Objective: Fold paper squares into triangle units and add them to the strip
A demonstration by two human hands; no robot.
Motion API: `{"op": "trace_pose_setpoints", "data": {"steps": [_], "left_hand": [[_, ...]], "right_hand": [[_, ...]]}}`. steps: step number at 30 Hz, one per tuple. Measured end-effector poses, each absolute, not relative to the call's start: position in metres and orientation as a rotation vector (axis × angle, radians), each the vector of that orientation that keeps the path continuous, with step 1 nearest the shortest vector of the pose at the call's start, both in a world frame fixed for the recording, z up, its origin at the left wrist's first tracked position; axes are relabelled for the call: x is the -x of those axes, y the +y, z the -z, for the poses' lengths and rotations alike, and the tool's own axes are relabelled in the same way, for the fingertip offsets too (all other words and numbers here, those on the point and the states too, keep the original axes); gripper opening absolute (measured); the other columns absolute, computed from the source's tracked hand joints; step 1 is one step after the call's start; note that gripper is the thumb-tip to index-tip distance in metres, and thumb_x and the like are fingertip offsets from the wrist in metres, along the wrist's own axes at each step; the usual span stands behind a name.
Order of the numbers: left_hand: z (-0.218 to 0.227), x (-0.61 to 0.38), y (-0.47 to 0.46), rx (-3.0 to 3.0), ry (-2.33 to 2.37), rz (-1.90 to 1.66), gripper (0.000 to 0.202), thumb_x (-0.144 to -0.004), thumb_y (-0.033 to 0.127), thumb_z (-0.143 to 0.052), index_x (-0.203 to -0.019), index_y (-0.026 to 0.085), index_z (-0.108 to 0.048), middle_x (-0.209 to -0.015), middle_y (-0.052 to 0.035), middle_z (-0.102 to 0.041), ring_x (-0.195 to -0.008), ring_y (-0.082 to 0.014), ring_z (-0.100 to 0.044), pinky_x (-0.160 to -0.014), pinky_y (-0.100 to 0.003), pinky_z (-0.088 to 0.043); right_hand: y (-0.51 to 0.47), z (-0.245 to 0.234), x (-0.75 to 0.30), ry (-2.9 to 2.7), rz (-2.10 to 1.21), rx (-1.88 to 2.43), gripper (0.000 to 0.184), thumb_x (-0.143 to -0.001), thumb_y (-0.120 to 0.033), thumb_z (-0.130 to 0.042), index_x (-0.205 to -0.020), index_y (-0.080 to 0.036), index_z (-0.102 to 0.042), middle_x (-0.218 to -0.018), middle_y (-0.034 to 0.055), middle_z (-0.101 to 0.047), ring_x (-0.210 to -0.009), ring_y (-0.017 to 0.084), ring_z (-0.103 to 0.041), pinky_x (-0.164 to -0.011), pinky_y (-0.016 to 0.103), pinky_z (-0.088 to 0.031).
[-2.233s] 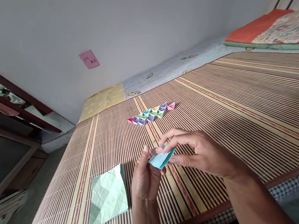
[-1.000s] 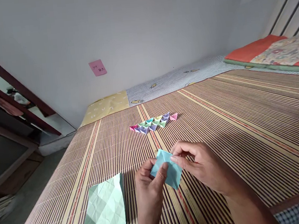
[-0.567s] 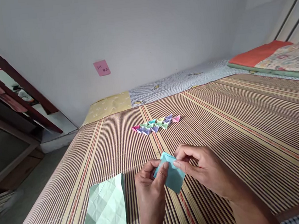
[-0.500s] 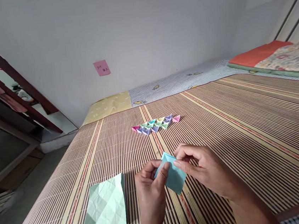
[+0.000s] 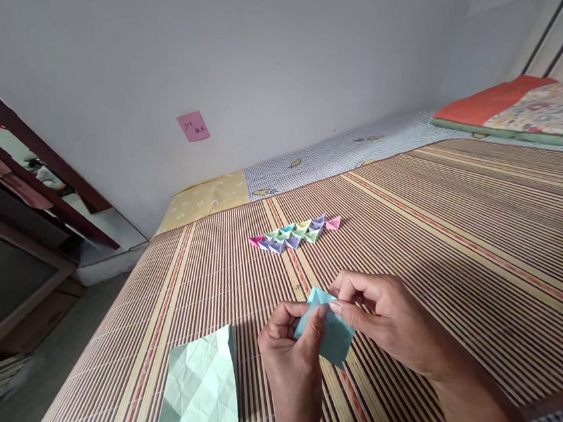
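Note:
Both my hands pinch a small folded light-blue paper [image 5: 331,335] just above the striped bamboo mat [image 5: 465,232]. My left hand [image 5: 291,357] grips its left edge between thumb and fingers. From the right, my right hand [image 5: 381,321] pinches its upper edge. A creased pale-green paper stack [image 5: 197,391] lies flat on the mat to the left of my left hand. Farther back on the mat sits a row of several small folded paper pieces [image 5: 294,234] in pink, purple, green and blue.
A white wall with a pink sticky note [image 5: 193,126] stands behind the bed. An orange and patterned folded quilt [image 5: 516,105] lies at the far right. Dark wooden furniture [image 5: 11,219] stands at the left, beyond the mat's edge, with the floor below.
The blue paper went from held edge-on to turned with its flat face toward me. Both hands shifted slightly lower and right; the view tilted up a little.

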State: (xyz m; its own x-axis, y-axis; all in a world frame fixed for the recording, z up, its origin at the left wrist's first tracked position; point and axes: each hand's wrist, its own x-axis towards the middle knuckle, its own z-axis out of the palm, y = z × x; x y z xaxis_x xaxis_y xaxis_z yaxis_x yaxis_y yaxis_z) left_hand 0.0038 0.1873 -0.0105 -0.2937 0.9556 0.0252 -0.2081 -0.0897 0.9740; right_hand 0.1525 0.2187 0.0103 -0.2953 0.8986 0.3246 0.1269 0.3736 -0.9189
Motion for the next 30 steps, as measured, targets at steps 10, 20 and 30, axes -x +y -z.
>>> {"op": "trace_pose_setpoints", "data": {"steps": [10,20,30], "left_hand": [[0.013,-0.003,0.189,-1.008,1.218,-1.555,0.039,-0.074,0.036,-0.088,-0.105,0.018,-0.074,-0.078,-0.0031,-0.073,-0.07,-0.017,-0.066,-0.062,-0.024,-0.053],[0.005,-0.006,0.187,-0.88,1.119,-1.494,0.029,-0.072,0.041,-0.088,-0.071,0.015,-0.076,-0.066,-0.003,-0.068,-0.061,-0.0136,-0.056,-0.057,-0.023,-0.045],[0.008,-0.005,0.188,-0.885,1.174,-1.524,0.036,-0.078,0.047,-0.083,-0.069,0.015,-0.068,-0.062,0.0001,-0.057,-0.057,-0.0108,-0.046,-0.051,-0.02,-0.038]], "right_hand": [[0.217,-0.01,-0.152,-1.712,-0.981,0.912,0.027,-0.093,-0.021,-0.058,-0.068,-0.021,-0.047,-0.071,-0.0023,-0.053,-0.062,0.012,-0.048,-0.054,0.025,-0.038],[0.216,-0.011,-0.155,-1.754,-0.996,0.945,0.026,-0.092,-0.022,-0.059,-0.067,-0.021,-0.049,-0.071,-0.0006,-0.057,-0.064,0.014,-0.052,-0.056,0.028,-0.04],[0.219,-0.01,-0.17,-1.76,-1.158,0.895,0.011,-0.093,-0.03,-0.067,-0.088,-0.021,-0.063,-0.079,-0.0007,-0.063,-0.073,0.014,-0.06,-0.065,0.027,-0.049]]}}
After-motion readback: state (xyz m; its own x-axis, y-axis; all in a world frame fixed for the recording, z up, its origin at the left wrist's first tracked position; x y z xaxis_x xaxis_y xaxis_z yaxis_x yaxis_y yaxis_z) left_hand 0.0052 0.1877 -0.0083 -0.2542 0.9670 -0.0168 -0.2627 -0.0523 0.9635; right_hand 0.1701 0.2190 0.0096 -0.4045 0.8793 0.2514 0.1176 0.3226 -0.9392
